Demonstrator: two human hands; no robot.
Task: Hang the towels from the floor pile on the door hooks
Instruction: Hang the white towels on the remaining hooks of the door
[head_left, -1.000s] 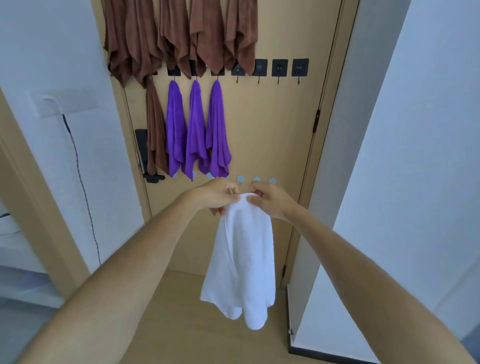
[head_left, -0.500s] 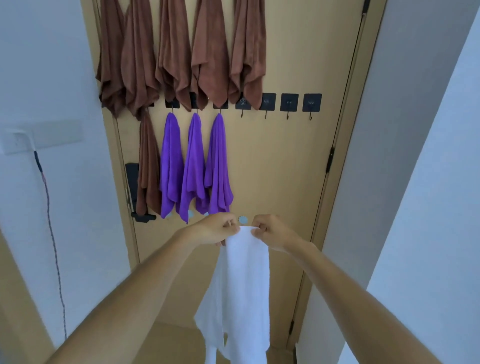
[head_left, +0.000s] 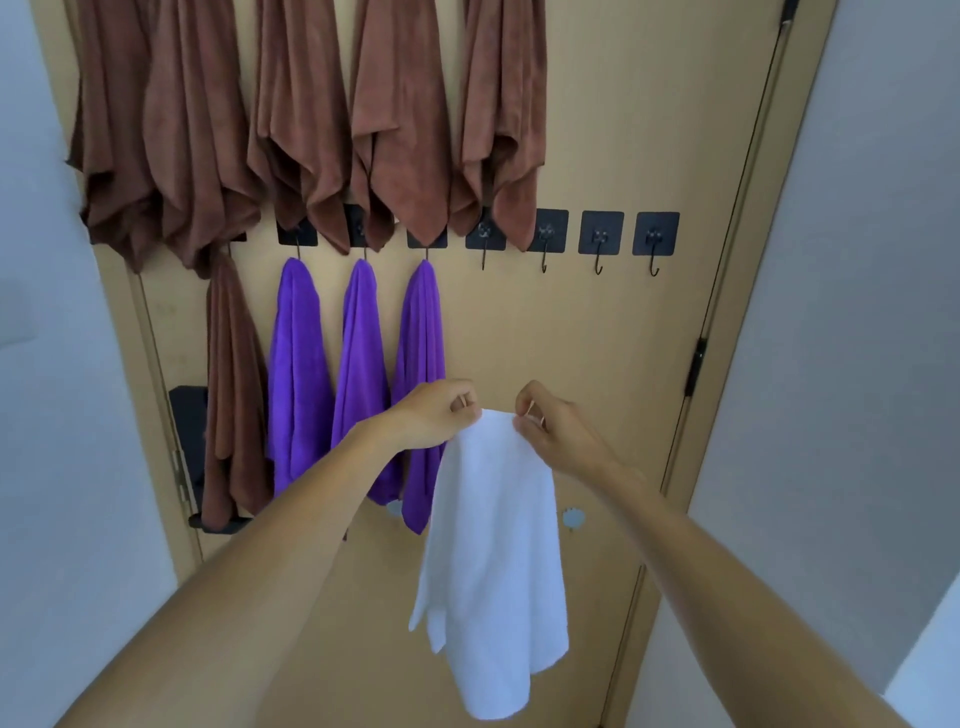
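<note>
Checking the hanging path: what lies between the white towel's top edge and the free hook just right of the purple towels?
Only bare door between white towel and free hook, head view.

We find even, soft daylight, bright throughout; shadows are faint, falling just beneath the brown towels (head_left: 311, 130) on the door (head_left: 597, 338); no glare noted; focus is sharp centrally; wide-angle bending tilts the frame edges inward.

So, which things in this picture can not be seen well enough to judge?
- Head view: the floor pile is out of frame, so remaining towels cannot be counted.
- The top hooks are cut off by the upper edge above the brown towels.
- The left hand and right hand cover the white towel corner; any hanging loop is hidden.
- Free hooks are too small for detail.
</note>
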